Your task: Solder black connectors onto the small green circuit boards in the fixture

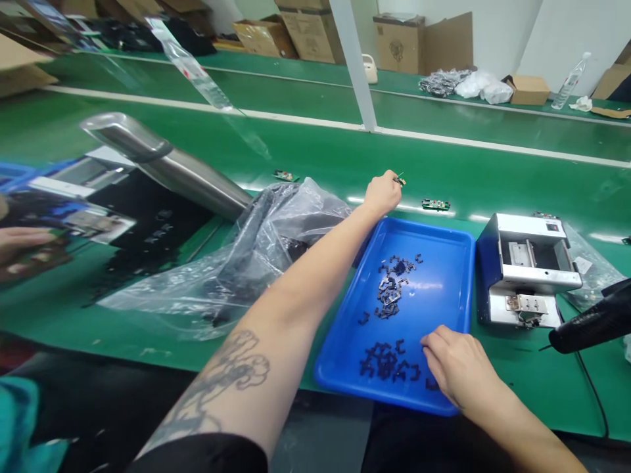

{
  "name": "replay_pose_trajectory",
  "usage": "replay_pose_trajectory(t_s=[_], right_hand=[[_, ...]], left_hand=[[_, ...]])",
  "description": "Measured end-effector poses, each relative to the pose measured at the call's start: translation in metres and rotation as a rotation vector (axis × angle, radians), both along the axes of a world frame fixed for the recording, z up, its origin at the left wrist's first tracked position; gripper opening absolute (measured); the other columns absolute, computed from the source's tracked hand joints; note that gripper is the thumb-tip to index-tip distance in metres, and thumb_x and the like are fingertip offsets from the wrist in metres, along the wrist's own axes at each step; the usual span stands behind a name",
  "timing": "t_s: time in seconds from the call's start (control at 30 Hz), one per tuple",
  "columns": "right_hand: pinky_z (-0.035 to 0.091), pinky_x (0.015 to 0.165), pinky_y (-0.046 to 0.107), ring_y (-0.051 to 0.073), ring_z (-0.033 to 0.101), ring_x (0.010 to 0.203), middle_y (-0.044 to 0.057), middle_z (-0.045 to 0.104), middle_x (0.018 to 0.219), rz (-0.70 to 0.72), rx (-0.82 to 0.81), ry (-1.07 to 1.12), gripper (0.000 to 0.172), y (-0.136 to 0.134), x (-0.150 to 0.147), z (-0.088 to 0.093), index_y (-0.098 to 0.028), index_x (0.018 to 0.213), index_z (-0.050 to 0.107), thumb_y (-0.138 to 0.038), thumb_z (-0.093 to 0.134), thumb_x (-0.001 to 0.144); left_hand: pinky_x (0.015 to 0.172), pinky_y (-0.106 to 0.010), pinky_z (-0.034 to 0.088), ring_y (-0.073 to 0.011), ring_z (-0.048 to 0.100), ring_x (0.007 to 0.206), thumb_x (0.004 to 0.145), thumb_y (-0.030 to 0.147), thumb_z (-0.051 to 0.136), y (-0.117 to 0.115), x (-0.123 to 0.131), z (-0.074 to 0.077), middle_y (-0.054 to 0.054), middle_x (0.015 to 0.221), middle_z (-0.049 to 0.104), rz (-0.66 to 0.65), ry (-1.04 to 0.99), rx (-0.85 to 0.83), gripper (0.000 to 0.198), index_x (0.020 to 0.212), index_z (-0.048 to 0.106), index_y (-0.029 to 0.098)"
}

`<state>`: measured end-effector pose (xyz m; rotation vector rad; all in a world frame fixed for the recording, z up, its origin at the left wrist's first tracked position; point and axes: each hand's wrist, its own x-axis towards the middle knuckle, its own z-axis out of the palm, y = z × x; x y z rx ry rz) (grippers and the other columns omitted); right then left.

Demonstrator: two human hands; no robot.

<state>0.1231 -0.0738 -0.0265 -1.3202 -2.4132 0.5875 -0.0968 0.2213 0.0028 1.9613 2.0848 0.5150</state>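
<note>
A co-worker's hand (29, 253) at left is blurred and cut off. The left hand (383, 194) partly hides a part (401, 180).

The green bench (315, 151) carries a blue tray (438, 263), plastic bag (296, 210), silver machine (537, 277) and, apparently, small circuit boards (436, 205).

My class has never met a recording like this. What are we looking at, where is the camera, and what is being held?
No robot is involved: these are one person's bare hands, seen in a single picture from a camera worn on the head. On the green work surface lie a shallow blue tray with small black clip-shaped pieces, a clear plastic bag and a boxy silver-and-black device. The left hand, beyond the tray, holds a small green-and-gold part. The right hand is at the tray; its grip is unclear. Another person's blurred hand shows far left.
</note>
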Motion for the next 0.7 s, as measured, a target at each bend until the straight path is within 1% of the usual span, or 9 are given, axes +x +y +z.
replay_pose_trajectory(t_s=[0.07, 0.13, 0.23, 0.27, 0.33, 0.4, 0.47, 0.6, 0.7], right_hand=[[0.056, 0.071, 0.022, 0.014, 0.075, 0.076, 0.003, 0.076, 0.089, 0.028, -0.049, 0.173, 0.018, 0.003, 0.011, 0.011, -0.021, 0.104, 0.072, -0.014, 0.057, 0.096], [0.058, 0.072, 0.018, 0.011, 0.075, 0.074, 0.000, 0.076, 0.083, 0.017, -0.108, 0.337, 0.017, 0.004, 0.023, 0.023, -0.021, 0.102, 0.072, -0.016, 0.056, 0.098], [0.059, 0.068, 0.016, 0.010, 0.074, 0.068, 0.001, 0.077, 0.079, -0.068, -0.183, 0.536, 0.015, 0.001, 0.042, 0.038, -0.019, 0.093, 0.072, -0.019, 0.058, 0.099], [0.060, 0.069, 0.018, 0.011, 0.075, 0.072, 0.002, 0.078, 0.082, -0.104, -0.194, 0.593, 0.014, -0.001, 0.048, 0.042, -0.019, 0.091, 0.071, -0.020, 0.060, 0.099], [0.062, 0.071, 0.021, 0.014, 0.076, 0.079, 0.005, 0.078, 0.086, -0.166, -0.193, 0.696, 0.011, -0.005, 0.060, 0.047, -0.019, 0.088, 0.070, -0.022, 0.063, 0.097], [0.062, 0.069, 0.024, 0.015, 0.073, 0.081, 0.005, 0.075, 0.084, -0.215, -0.169, 0.787, 0.012, -0.009, 0.070, 0.050, -0.019, 0.084, 0.069, -0.023, 0.067, 0.095], [0.059, 0.062, 0.024, 0.015, 0.069, 0.079, 0.005, 0.071, 0.084, -0.259, -0.139, 0.859, 0.012, -0.013, 0.077, 0.050, -0.019, 0.082, 0.068, -0.024, 0.068, 0.093], [0.051, 0.049, 0.020, 0.012, 0.064, 0.069, 0.004, 0.065, 0.082, -0.361, -0.100, 0.944, 0.009, -0.018, 0.081, 0.048, -0.019, 0.084, 0.065, -0.020, 0.069, 0.092], [0.053, 0.050, 0.019, 0.010, 0.063, 0.064, 0.002, 0.067, 0.082, -0.420, -0.074, 0.950, 0.007, -0.018, 0.077, 0.046, -0.019, 0.087, 0.066, -0.016, 0.070, 0.091]], left_hand=[[0.099, -0.035, 0.051, -0.0242, 0.069, 0.110, 0.102, 0.014, 0.033, -0.026, 0.013, 0.006, -0.013, 0.113, 0.075, -0.040, -0.110, 0.017, 0.038, 0.129, 0.061, 0.013], [0.085, -0.029, 0.055, -0.0194, 0.072, 0.092, 0.103, 0.018, 0.031, -0.058, 0.029, 0.009, -0.010, 0.100, 0.076, -0.113, -0.226, 0.000, 0.037, 0.126, 0.060, 0.013], [0.068, -0.024, 0.055, -0.0145, 0.070, 0.072, 0.100, 0.027, 0.044, -0.113, 0.052, 0.013, -0.004, 0.086, 0.074, -0.252, -0.375, -0.067, 0.029, 0.121, 0.060, 0.015], [0.064, -0.022, 0.054, -0.0125, 0.068, 0.066, 0.098, 0.030, 0.048, -0.130, 0.058, 0.015, -0.003, 0.087, 0.073, -0.319, -0.440, -0.103, 0.025, 0.114, 0.061, 0.016], [0.060, -0.022, 0.051, -0.0116, 0.066, 0.063, 0.094, 0.031, 0.054, -0.160, 0.069, 0.022, -0.002, 0.085, 0.072, -0.503, -0.676, -0.209, 0.019, 0.103, 0.063, 0.016], [0.057, -0.022, 0.047, -0.0115, 0.062, 0.060, 0.092, 0.031, 0.057, -0.183, 0.076, 0.030, 0.001, 0.073, 0.068, -0.621, -0.742, -0.280, 0.016, 0.096, 0.063, 0.017], [0.057, -0.023, 0.044, -0.0120, 0.059, 0.060, 0.091, 0.031, 0.056, -0.199, 0.080, 0.037, 0.002, 0.070, 0.066, -0.702, -0.739, -0.321, 0.016, 0.094, 0.064, 0.018], [0.064, -0.026, 0.046, -0.0143, 0.062, 0.072, 0.092, 0.030, 0.053, -0.215, 0.086, 0.044, 0.000, 0.083, 0.070, -0.822, -0.723, -0.344, 0.016, 0.095, 0.065, 0.020], [0.067, -0.027, 0.047, -0.0146, 0.063, 0.074, 0.094, 0.028, 0.052, -0.219, 0.089, 0.045, 0.000, 0.085, 0.070, -0.879, -0.707, -0.349, 0.015, 0.097, 0.064, 0.021]])
